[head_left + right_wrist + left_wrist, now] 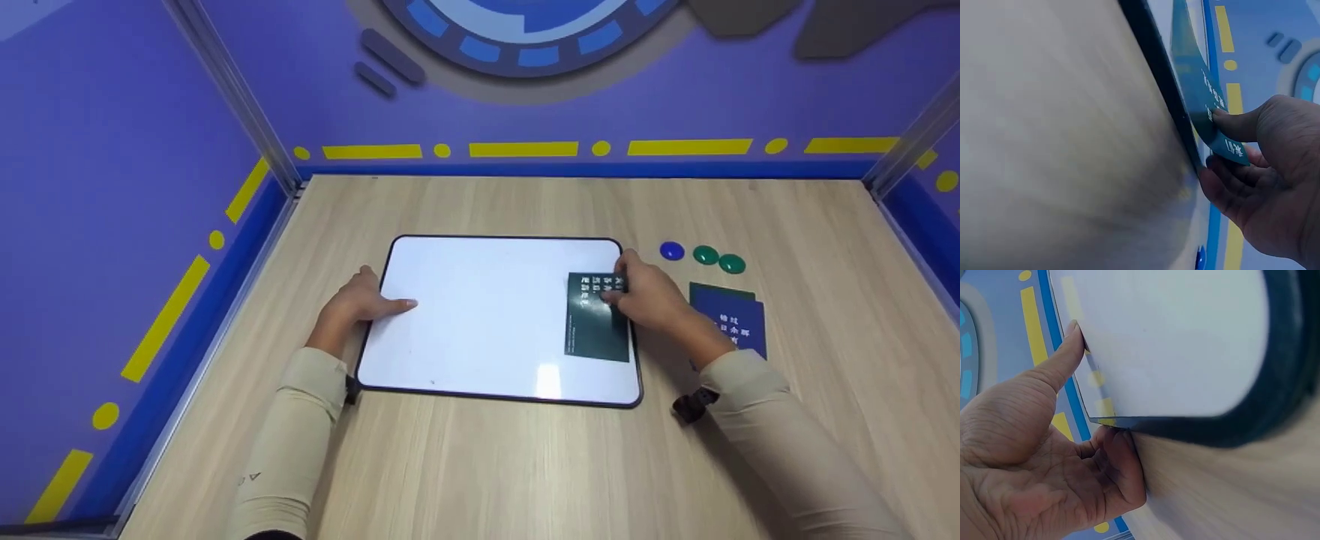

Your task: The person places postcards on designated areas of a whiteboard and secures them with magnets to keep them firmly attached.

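A whiteboard [465,315] with a thin black frame lies on the wooden table. My left hand [360,300] holds its left edge, thumb on the white face; in the left wrist view the other fingers [1126,464] curl at the frame below. Over the board's right part lies a dark green card [596,330] with white writing. My right hand [651,296] pinches that card's upper right corner. In the right wrist view the card [1207,107] bends up from the board toward the thumb, and the fingertips [1207,177] are right at the board's black edge.
Right of the board, a blue round magnet-like disc [672,250] and two green discs [718,259] lie on the table [480,465]. Below them a blue card [739,315] overlaps a green card [720,288]; my right forearm partly covers them. Purple walls [480,112] enclose the table's back and sides.
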Demonstrator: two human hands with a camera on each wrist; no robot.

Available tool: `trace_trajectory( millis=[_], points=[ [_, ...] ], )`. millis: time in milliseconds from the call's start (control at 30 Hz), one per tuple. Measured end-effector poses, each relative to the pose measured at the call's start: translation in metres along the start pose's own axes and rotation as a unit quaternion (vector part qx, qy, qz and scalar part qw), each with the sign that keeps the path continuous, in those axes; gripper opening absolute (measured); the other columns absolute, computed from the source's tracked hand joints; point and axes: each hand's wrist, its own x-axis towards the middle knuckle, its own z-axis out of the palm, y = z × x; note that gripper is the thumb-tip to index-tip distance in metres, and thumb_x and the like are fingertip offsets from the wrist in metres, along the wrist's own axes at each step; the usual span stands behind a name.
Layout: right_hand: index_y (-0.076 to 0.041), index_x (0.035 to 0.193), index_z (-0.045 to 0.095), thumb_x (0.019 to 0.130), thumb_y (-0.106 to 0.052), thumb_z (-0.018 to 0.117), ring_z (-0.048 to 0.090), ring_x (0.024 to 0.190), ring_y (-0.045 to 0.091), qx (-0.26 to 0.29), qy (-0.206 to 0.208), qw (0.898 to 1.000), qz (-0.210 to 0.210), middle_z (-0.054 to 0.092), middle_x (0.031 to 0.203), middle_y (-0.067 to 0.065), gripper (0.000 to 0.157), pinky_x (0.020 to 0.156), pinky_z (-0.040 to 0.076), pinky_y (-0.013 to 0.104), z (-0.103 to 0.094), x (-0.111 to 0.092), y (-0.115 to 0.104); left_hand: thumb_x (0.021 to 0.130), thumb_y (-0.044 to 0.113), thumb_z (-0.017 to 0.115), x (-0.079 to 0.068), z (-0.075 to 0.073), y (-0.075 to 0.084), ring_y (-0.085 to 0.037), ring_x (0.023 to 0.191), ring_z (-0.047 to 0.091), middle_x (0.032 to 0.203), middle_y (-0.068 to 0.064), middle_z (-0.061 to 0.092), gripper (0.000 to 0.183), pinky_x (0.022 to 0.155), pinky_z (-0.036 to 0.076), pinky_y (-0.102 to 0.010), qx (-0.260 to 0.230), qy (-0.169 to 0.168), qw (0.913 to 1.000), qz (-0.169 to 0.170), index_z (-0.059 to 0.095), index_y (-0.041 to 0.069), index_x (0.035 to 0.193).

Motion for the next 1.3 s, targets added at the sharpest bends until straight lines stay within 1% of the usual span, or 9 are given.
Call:
trace_trajectory(
  millis=[167,333,500,700,867,1033,1233,1300],
  points=[
    [-0.006,0.138,0.05,0.104,-0.02,0.072,0.063,0.112,0.032,-0.025,0.002,1.0,0.013,0.064,0.124,0.016,0.044,0.101,0.058,0.05,0.005,0.008,-0.005,0.093,0.06,0.075,0.001,0.001,0.0,-0.05,0.165,0.017,0.176,-0.034,0.011,0.129,0.135,0.023,-0.057,0.006,-0.004,1.0,0.003,-0.004,-0.011,0.167],
    [-0.002,0.139,0.053,0.103,-0.021,0.073,0.061,0.112,0.033,-0.057,0.007,0.998,0.008,0.061,0.126,0.018,0.045,0.102,0.059,0.052,0.006,0.015,-0.009,0.094,0.06,0.074,0.0,-0.001,0.001,-0.05,0.165,0.017,0.176,-0.035,0.011,0.129,0.135,0.022,-0.057,0.009,-0.003,0.9999,0.006,-0.004,-0.012,0.166],
    [0.0,0.138,0.053,0.103,-0.021,0.072,0.06,0.112,0.033,-0.065,0.008,0.998,0.005,0.059,0.126,0.018,0.045,0.102,0.059,0.052,0.008,0.019,-0.009,0.094,0.06,0.074,-0.001,-0.001,0.002,-0.05,0.165,0.015,0.176,-0.035,0.009,0.129,0.136,0.021,-0.056,0.012,-0.005,0.9999,0.005,-0.004,-0.012,0.166],
    [0.0,0.139,0.054,0.104,-0.025,0.071,0.055,0.117,0.034,-0.075,0.009,0.997,-0.002,0.057,0.128,0.018,0.046,0.107,0.055,0.053,0.01,0.021,-0.009,0.093,0.06,0.075,0.0,-0.001,0.001,-0.049,0.165,0.017,0.176,-0.035,0.012,0.13,0.136,0.023,-0.056,0.009,-0.004,0.9999,0.006,-0.004,-0.012,0.166],
    [-0.001,0.137,0.056,0.104,-0.025,0.071,0.052,0.12,0.034,-0.087,0.014,0.996,-0.018,0.057,0.13,0.017,0.043,0.108,0.053,0.053,0.011,0.021,-0.009,0.094,0.059,0.076,-0.002,-0.001,0.0,-0.049,0.166,0.016,0.176,-0.034,0.01,0.129,0.136,0.022,-0.056,-0.001,-0.007,1.0,0.006,-0.006,-0.011,0.166],
    [-0.002,0.136,0.059,0.104,-0.025,0.071,0.052,0.123,0.034,-0.098,0.016,0.995,-0.029,0.057,0.134,0.017,0.041,0.11,0.052,0.055,0.012,0.02,-0.009,0.094,0.056,0.076,-0.003,-0.001,0.0,-0.05,0.165,0.016,0.176,-0.034,0.01,0.128,0.135,0.022,-0.057,-0.008,-0.007,0.9999,0.008,-0.006,-0.011,0.166],
    [-0.005,0.141,0.059,0.105,-0.024,0.07,0.055,0.126,0.034,-0.104,0.014,0.994,-0.035,0.058,0.137,0.017,0.042,0.112,0.053,0.056,0.009,0.018,-0.009,0.095,0.055,0.076,-0.002,-0.001,0.0,-0.048,0.166,0.013,0.177,-0.033,0.007,0.128,0.136,0.02,-0.056,-0.013,-0.01,0.9998,0.008,-0.007,-0.011,0.166],
    [-0.006,0.143,0.059,0.105,-0.023,0.07,0.056,0.128,0.035,-0.104,0.013,0.994,-0.037,0.058,0.139,0.018,0.043,0.113,0.053,0.057,0.008,0.017,-0.008,0.095,0.056,0.076,-0.002,-0.001,0.0,-0.049,0.166,0.016,0.176,-0.034,0.009,0.128,0.136,0.022,-0.057,-0.011,-0.008,0.9999,0.01,-0.006,-0.012,0.166]
  ],
)
